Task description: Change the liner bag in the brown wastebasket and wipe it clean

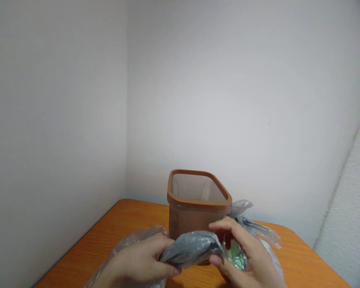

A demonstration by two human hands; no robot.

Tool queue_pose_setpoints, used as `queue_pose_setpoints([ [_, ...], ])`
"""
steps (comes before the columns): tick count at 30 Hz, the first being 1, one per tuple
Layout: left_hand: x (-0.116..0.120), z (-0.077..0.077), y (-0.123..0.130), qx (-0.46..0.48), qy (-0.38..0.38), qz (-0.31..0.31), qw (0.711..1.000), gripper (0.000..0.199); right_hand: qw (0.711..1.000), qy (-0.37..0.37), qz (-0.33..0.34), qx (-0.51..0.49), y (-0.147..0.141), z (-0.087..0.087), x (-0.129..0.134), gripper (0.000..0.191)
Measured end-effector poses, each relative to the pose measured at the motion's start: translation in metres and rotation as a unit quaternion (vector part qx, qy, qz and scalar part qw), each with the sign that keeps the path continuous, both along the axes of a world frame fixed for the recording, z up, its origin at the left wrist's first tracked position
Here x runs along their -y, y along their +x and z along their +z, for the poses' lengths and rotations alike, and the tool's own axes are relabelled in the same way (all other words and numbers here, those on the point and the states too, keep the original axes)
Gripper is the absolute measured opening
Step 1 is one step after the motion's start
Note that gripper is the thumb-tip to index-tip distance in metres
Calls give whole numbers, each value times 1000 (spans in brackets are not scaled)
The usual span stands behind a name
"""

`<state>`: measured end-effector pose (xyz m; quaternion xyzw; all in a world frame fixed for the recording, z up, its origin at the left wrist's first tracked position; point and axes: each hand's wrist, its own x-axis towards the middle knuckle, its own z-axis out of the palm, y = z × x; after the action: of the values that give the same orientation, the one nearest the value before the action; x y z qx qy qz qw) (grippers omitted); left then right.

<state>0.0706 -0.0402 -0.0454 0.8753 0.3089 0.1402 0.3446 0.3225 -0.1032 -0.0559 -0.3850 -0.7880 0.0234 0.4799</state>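
Observation:
A grey plastic bag (pixel 193 248), bunched into a long folded strip, lies across the space between my hands. My left hand (pixel 145 256) grips its left end, thumb on top and fingers beneath. My right hand (pixel 246 256) is at the other end, its thumb and forefinger spread apart around the bag's tip, the thumb close against it. Behind that hand a crinkled green-and-clear plastic wrapper (pixel 237 255) shows in part. Just beyond both hands stands a brown see-through bin (pixel 186 220) with an orange-brown rim; no contents show through its opening.
Clear plastic (pixel 141 236) lies behind my left wrist, partly covered. Knotted grey plastic bag ends (pixel 259 226) stick up right of the bin. Everything rests on an orange wooden table (pixel 132 216) with rounded far corners, set against white walls (pixel 228 100).

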Motion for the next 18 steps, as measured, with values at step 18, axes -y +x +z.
queue_pose_setpoints([
  [18, 12, 5, 4, -72, 157, 113, 979, 23, 976, 34, -162, 143, -15, -9, -10, 29],
])
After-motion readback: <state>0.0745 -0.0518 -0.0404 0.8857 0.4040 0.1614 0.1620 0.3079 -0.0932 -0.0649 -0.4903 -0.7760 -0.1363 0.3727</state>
